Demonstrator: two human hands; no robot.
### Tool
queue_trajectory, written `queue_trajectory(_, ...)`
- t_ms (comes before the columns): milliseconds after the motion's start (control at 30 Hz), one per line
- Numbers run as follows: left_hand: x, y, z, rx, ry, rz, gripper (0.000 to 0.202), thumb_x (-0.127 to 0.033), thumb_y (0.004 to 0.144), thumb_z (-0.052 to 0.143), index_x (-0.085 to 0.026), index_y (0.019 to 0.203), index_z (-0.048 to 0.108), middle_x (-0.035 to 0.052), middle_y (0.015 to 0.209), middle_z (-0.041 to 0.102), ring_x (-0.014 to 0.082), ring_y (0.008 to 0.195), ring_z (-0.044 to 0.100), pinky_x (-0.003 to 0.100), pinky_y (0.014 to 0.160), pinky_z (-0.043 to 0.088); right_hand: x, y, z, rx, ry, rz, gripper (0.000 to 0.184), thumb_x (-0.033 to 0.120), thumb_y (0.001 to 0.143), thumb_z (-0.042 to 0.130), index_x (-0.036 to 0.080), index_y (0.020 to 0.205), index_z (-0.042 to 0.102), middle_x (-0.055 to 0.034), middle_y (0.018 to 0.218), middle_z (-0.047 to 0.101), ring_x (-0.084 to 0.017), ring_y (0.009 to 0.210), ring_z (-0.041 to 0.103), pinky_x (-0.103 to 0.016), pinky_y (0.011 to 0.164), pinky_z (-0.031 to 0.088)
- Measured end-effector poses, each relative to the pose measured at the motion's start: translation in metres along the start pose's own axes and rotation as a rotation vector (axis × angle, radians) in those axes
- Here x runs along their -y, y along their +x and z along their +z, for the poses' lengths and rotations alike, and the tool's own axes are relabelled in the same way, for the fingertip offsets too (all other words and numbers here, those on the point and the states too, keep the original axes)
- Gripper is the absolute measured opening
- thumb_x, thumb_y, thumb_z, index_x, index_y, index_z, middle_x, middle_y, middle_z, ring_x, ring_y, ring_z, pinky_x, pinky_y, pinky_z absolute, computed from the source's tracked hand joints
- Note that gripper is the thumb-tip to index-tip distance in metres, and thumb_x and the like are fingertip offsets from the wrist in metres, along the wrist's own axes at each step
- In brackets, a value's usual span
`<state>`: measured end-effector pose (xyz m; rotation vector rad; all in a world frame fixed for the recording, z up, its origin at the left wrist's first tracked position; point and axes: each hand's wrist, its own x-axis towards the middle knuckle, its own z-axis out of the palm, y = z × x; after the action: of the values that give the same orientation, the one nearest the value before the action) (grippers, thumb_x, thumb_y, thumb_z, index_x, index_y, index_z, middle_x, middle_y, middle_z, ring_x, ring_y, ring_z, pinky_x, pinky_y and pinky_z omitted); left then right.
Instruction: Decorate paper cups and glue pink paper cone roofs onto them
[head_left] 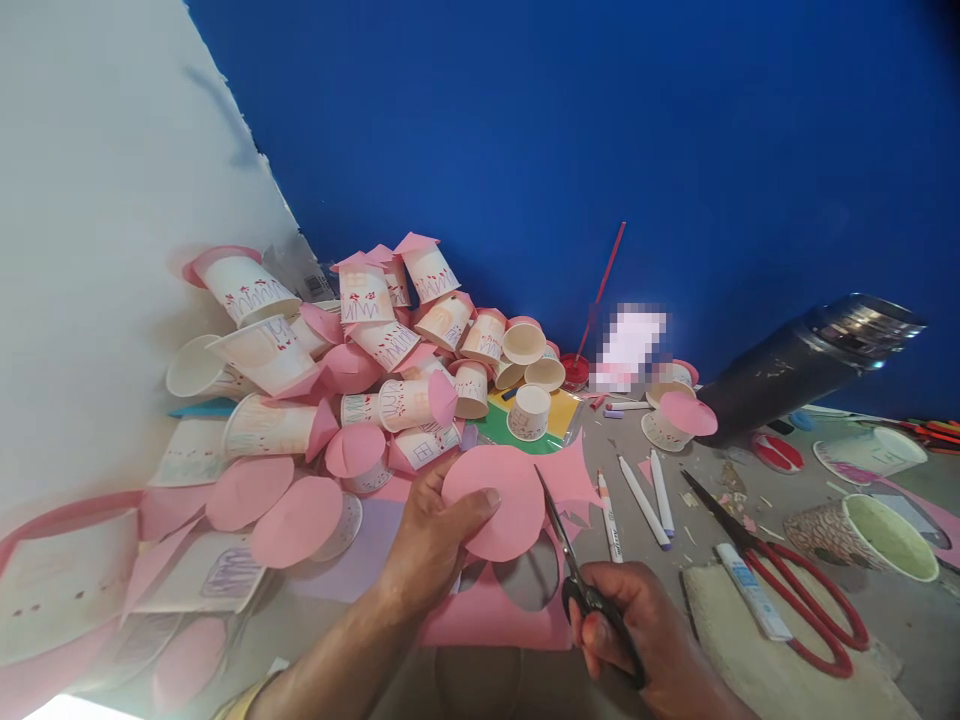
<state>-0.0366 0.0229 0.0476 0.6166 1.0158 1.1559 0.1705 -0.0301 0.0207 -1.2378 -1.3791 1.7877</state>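
Pink paper circle (pixel 491 500) is mid-frame over the table (pixel 900 620), pinched at its 9 o'clock edge by my left grip (pixel 431 535), thumb on top. Right grip (pixel 637 630) is clamped around the handles of the black scissors (pixel 574 560), with the blades at the circle's 3 o'clock edge. Cup pile (pixel 390 340) at 11 o'clock, red scissors (pixel 757 560) at 3.

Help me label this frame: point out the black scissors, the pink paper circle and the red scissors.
black scissors (pixel 559 532), head view, on the blade.
pink paper circle (pixel 495 505), head view, its centre.
red scissors (pixel 718 511), head view, on the blade.
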Motion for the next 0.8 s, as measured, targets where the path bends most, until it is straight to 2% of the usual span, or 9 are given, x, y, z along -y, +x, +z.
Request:
queue_trajectory(233,-0.0007,0.0014,-0.0014,-0.006,0.043,0.02,0.037,-0.03,0.059,0.087,-0.013,0.091,0.079,0.0074,0.074,0.075,0.0231,0.067,0.071,0.031,0.061,0.058,0.0035,-0.001,-0.0009,0.027,-0.026,0.015,0.074,0.093,0.065,0.062,0.019,0.066,0.055,0.0009,0.052,0.049,-0.011,0.05,0.041,-0.025,0.05,0.031)
queue_trajectory(433,-0.0026,-0.0006,-0.0047,0.006,0.078,-0.006,0.042,-0.029,0.059,0.088,-0.013,0.097,0.08,0.0069,0.077,0.076,0.0219,0.069,0.07,0.032,0.066,0.059,0.0029,-0.0023,-0.0017,0.031,-0.027,0.017,0.075,0.093,0.065,0.062,0.018,0.067,0.057,0.0001,0.054,0.052,-0.01,0.049,0.042,-0.024,0.05,0.031)
queue_trajectory(800,-0.0095,0.0004,-0.0054,0.028,0.167,0.013,0.036,-0.03,0.059,0.085,-0.014,0.091,0.082,0.0061,0.076,0.076,0.0181,0.063,0.064,0.028,0.06,0.053,0.004,-0.0028,-0.0023,0.011,-0.04,0.019,0.073,0.091,0.065,0.065,0.018,0.066,0.056,0.0009,0.053,0.051,-0.01,0.049,0.043,-0.023,0.048,0.031)
